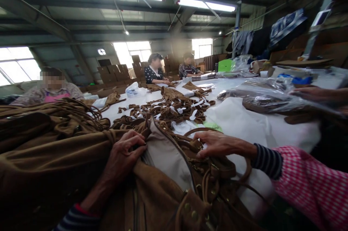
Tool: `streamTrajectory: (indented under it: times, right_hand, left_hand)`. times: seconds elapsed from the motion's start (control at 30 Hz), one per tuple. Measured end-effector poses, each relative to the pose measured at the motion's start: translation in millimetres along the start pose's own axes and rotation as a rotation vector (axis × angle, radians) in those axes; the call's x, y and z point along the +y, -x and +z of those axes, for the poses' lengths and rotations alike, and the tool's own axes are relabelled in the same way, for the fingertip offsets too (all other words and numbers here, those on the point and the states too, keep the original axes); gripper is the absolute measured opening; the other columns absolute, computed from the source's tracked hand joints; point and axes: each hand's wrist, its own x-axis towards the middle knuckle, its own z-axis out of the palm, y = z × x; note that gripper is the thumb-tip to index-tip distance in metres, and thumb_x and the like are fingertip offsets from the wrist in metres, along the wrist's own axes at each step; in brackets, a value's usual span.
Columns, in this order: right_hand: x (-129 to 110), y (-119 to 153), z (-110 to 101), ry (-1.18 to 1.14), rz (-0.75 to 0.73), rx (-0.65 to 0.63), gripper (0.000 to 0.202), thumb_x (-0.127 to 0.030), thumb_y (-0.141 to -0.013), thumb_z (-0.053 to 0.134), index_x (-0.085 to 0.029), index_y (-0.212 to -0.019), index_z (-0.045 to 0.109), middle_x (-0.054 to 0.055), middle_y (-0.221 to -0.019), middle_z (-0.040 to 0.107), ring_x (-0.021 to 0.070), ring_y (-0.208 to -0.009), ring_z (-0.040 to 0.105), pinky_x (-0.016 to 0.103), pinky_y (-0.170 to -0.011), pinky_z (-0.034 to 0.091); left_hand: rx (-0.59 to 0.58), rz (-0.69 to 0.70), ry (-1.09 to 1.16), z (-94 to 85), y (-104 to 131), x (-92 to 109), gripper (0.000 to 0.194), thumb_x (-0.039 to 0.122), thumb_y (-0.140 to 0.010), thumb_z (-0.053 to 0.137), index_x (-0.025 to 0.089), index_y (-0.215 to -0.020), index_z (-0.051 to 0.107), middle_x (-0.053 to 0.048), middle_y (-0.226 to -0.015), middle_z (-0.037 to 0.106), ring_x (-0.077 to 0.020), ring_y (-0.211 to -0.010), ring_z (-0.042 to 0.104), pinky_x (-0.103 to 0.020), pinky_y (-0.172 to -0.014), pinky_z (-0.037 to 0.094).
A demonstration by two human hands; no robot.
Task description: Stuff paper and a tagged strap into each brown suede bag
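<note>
A brown handbag [157,180] with an unzipped top lies right in front of me, its pale grey lining [170,151] showing. My left hand [125,155] is closed on the left edge of the opening, thumb and fingers pinched together. My right hand [221,144] is closed at the bag's far right side, among its handles and straps [208,184]. A small white piece shows under the right fingers; its kind I cannot make out. Brass-coloured rings and studs dot the bag's right part.
More brown bags [54,151] are piled at my left. Beyond, brown straps with white tags [174,109] lie heaped on the white table [231,111]. Plastic-wrapped brown items [269,100] lie at right, beside another person's hand [310,93]. Several people work around the table.
</note>
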Motion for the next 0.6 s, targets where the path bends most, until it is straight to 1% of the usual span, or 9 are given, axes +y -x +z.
streamTrajectory:
  times: [0.03,0.1,0.17,0.27,0.33,0.4,0.47,0.53,0.6]
  right_hand:
    - [-5,0,2,0.093,0.001,0.011,0.035,-0.04,-0.079,0.072,-0.018,-0.105,0.069,0.005,-0.095,0.067,0.0213,-0.086,0.061,0.028,-0.072,0.044]
    - [-12,0,1,0.202,-0.008,0.03,0.033,-0.026,-0.076,0.068,-0.017,-0.108,0.067,0.007,-0.101,0.068,0.0237,-0.093,0.06,0.03,-0.079,0.043]
    - [-13,3,-8,0.218,-0.033,0.051,0.034,-0.021,-0.075,0.062,-0.018,-0.109,0.066,0.006,-0.1,0.068,0.0233,-0.092,0.061,0.03,-0.08,0.042]
    - [-3,11,-26,0.205,-0.054,0.086,0.036,-0.022,-0.073,0.06,-0.02,-0.109,0.066,0.004,-0.1,0.069,0.0228,-0.091,0.061,0.029,-0.077,0.041]
    - [9,18,-33,0.226,-0.041,0.054,0.036,-0.022,-0.072,0.06,-0.02,-0.107,0.067,0.004,-0.1,0.07,0.0234,-0.091,0.062,0.029,-0.078,0.042]
    - [23,25,-30,0.284,-0.007,0.0,0.034,-0.023,-0.074,0.06,-0.02,-0.107,0.068,0.005,-0.101,0.071,0.025,-0.093,0.064,0.031,-0.081,0.044]
    - [35,30,-22,0.357,0.025,-0.023,0.03,-0.027,-0.079,0.06,-0.02,-0.108,0.068,0.008,-0.103,0.071,0.0269,-0.095,0.065,0.034,-0.085,0.046]
    - [40,32,-14,0.397,0.0,0.015,0.033,-0.031,-0.085,0.059,-0.02,-0.115,0.066,0.01,-0.112,0.07,0.0287,-0.103,0.064,0.038,-0.092,0.046]
    - [35,31,-10,0.401,-0.068,0.093,0.039,-0.033,-0.088,0.059,-0.021,-0.125,0.062,0.011,-0.122,0.066,0.029,-0.113,0.059,0.04,-0.099,0.044]
  left_hand:
    - [0.001,0.0,-0.002,0.0,0,0,0.016,0.032,-0.084,0.065,0.02,-0.073,0.066,-0.002,-0.097,0.064,-0.0189,-0.093,0.062,-0.029,-0.083,0.046]
    - [-0.001,0.002,-0.002,0.1,0,1,0.016,0.031,-0.084,0.065,0.02,-0.073,0.065,-0.002,-0.096,0.064,-0.0191,-0.093,0.062,-0.03,-0.083,0.046]
    - [-0.003,0.004,0.005,0.4,0,1,0.015,0.03,-0.083,0.064,0.02,-0.073,0.065,-0.002,-0.096,0.064,-0.0194,-0.094,0.062,-0.03,-0.084,0.046]
    - [0.004,0.012,0.018,1.2,0,0,0.013,0.028,-0.083,0.063,0.02,-0.073,0.065,-0.002,-0.096,0.064,-0.0193,-0.094,0.062,-0.031,-0.084,0.046]
    - [0.012,0.016,0.021,2.0,0,0,0.013,0.028,-0.082,0.064,0.02,-0.072,0.064,-0.002,-0.095,0.063,-0.019,-0.093,0.061,-0.031,-0.083,0.046]
    - [0.016,0.02,0.021,2.7,-1,0,0.013,0.027,-0.082,0.063,0.02,-0.072,0.064,-0.002,-0.094,0.063,-0.0189,-0.092,0.061,-0.031,-0.082,0.046]
    - [0.016,0.028,0.02,3.1,-1,0,0.012,0.027,-0.082,0.063,0.02,-0.073,0.065,-0.002,-0.094,0.063,-0.0189,-0.092,0.061,-0.031,-0.082,0.046]
    - [0.016,0.036,0.019,3.0,-2,0,0.011,0.026,-0.082,0.062,0.02,-0.073,0.065,-0.002,-0.093,0.063,-0.0191,-0.092,0.061,-0.031,-0.083,0.046]
    - [0.016,0.041,0.019,2.5,-2,0,0.012,0.027,-0.082,0.062,0.02,-0.073,0.065,-0.003,-0.094,0.063,-0.0194,-0.093,0.061,-0.032,-0.083,0.047]
